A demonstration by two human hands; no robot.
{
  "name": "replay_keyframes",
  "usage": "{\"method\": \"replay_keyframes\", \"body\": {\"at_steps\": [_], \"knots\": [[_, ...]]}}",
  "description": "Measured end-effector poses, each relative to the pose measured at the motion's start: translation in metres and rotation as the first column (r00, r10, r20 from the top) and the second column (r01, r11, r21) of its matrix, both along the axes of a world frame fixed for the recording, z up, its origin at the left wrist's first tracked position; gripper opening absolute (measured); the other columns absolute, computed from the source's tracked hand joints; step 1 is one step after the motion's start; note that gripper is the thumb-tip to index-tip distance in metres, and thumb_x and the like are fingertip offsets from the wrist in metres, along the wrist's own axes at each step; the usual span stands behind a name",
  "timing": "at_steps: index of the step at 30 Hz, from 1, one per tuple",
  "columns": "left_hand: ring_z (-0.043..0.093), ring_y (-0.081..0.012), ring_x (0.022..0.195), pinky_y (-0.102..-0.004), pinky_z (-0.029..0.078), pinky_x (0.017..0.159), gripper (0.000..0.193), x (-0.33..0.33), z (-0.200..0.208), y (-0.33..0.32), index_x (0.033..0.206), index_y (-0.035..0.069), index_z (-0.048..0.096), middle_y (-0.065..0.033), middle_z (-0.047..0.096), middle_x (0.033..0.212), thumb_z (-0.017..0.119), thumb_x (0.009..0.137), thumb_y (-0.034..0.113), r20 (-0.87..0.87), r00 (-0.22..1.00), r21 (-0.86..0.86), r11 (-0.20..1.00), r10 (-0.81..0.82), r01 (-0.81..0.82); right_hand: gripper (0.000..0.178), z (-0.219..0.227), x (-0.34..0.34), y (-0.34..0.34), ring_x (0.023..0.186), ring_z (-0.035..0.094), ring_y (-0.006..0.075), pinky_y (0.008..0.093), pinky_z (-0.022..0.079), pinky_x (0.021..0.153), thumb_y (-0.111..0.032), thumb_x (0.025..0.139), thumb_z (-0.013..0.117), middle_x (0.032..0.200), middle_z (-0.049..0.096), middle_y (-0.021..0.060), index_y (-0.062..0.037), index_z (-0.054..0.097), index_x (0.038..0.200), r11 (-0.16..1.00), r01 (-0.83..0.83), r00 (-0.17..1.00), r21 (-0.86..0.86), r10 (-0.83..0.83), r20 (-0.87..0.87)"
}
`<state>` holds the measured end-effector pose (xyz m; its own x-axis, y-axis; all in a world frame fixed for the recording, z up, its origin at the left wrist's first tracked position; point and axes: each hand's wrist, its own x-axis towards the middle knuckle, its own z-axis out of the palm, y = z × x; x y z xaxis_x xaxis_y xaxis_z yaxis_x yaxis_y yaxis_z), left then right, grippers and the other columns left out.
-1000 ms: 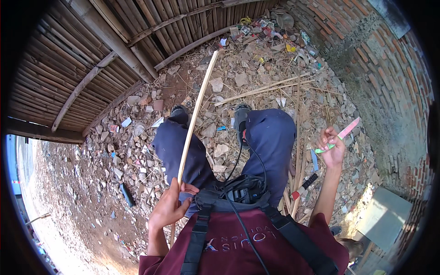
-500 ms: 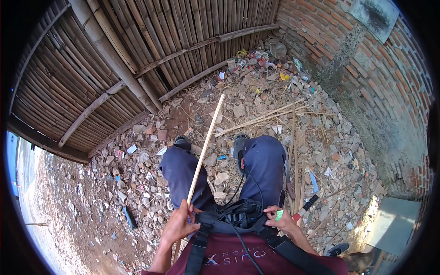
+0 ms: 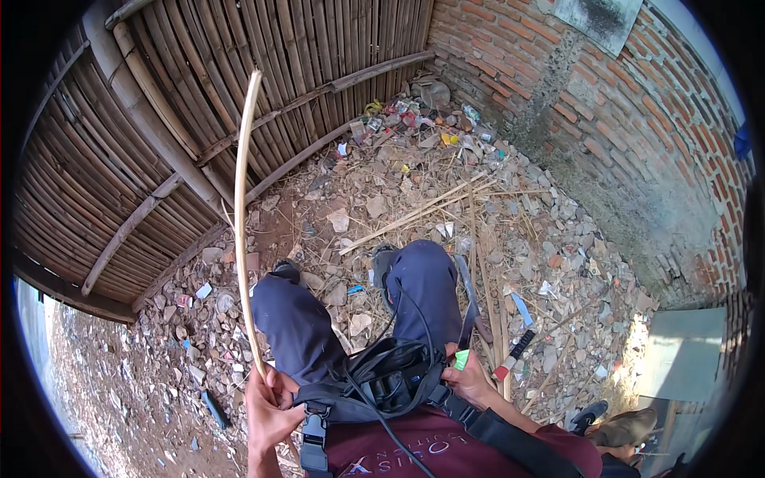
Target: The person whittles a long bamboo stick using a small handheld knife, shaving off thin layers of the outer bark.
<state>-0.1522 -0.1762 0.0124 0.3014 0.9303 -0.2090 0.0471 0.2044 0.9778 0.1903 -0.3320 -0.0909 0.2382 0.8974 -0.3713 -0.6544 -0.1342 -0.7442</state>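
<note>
A long, pale bamboo strip (image 3: pixel 244 199) rises from my left hand (image 3: pixel 271 402), its upper part bowing in front of the slatted wall. The fingers and thumb are closed round its lower part. At the right side of my waist, my right hand (image 3: pixel 468 381) has its fingers curled beside a black strap. A light green piece (image 3: pixel 461 360) shows at those fingers. Just beyond them a grey blade (image 3: pixel 467 291) stands out beside my right knee; whether my hand holds it is hidden. Black cables (image 3: pixel 390 374) lie over a dark pouch at my waist.
Rubble and litter cover the ground (image 3: pixel 343 199). Several bamboo strips (image 3: pixel 418 211) lie ahead, near a tool with a black and red handle (image 3: pixel 519 346). A bamboo wall (image 3: pixel 311 48) and a brick wall (image 3: pixel 606 151) meet ahead. Another person's shoe (image 3: pixel 588 416) is at right.
My left hand has moved left and lower, carrying the bamboo strip, whose upper end now reaches farther up and left. My view has shifted right.
</note>
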Motion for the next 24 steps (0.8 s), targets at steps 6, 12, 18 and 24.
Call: {"method": "replay_keyframes", "body": {"at_steps": [6, 12, 18, 24], "knots": [[0.036, 0.0006, 0.049, -0.0168, 0.023, 0.047, 0.080, -0.004, 0.063, -0.009, 0.107, 0.015, 0.034, -0.0005, 0.056, 0.065, 0.098, 0.061, 0.003, 0.273, 0.930, 0.204, 0.930, 0.247, -0.307, 0.041, 0.082, -0.010, 0.040, 0.098, 0.063, 0.0131, 0.0287, 0.049, 0.085, -0.011, 0.079, 0.095, 0.108, 0.063, 0.0043, -0.0062, 0.066, 0.108, 0.971, -0.066, 0.993, 0.228, 0.086, -0.077], [0.026, 0.0024, 0.052, -0.0220, 0.014, 0.049, 0.043, -0.012, 0.089, -0.013, 0.100, 0.016, 0.030, 0.0114, 0.030, 0.062, 0.066, 0.093, -0.006, -0.052, 0.833, 0.557, 0.708, 0.551, -0.434, 0.039, 0.111, -0.009, 0.043, 0.093, 0.062, 0.0148, 0.0295, 0.049, 0.086, -0.011, 0.078, 0.097, 0.104, 0.063, 0.0054, -0.0059, 0.071, 0.106, 0.875, -0.145, 0.983, 0.461, 0.179, -0.030], [0.036, 0.0025, 0.051, -0.0166, 0.022, 0.047, 0.064, 0.000, 0.076, -0.018, 0.106, 0.013, 0.036, 0.0032, 0.051, 0.069, 0.085, 0.070, -0.007, 0.220, 0.917, 0.238, 0.894, 0.332, -0.380, 0.039, 0.085, -0.004, 0.041, 0.093, 0.062, 0.0141, 0.0294, 0.050, 0.084, -0.012, 0.076, 0.098, 0.103, 0.062, 0.0044, -0.0037, 0.073, 0.104, 0.932, -0.111, 0.989, 0.345, 0.138, -0.054], [0.035, 0.0014, 0.055, -0.0195, 0.025, 0.047, 0.072, -0.001, 0.021, -0.013, 0.100, 0.014, 0.034, -0.0153, 0.076, 0.087, 0.095, 0.065, -0.004, 0.107, 0.994, 0.020, 0.999, -0.029, 0.027, 0.036, 0.015, 0.031, 0.010, 0.093, 0.064, 0.0133, 0.0291, 0.052, 0.085, -0.006, 0.074, 0.097, 0.104, 0.062, 0.0035, -0.0022, 0.072, 0.100, 0.973, -0.117, 0.992, 0.197, 0.122, -0.013]]}}
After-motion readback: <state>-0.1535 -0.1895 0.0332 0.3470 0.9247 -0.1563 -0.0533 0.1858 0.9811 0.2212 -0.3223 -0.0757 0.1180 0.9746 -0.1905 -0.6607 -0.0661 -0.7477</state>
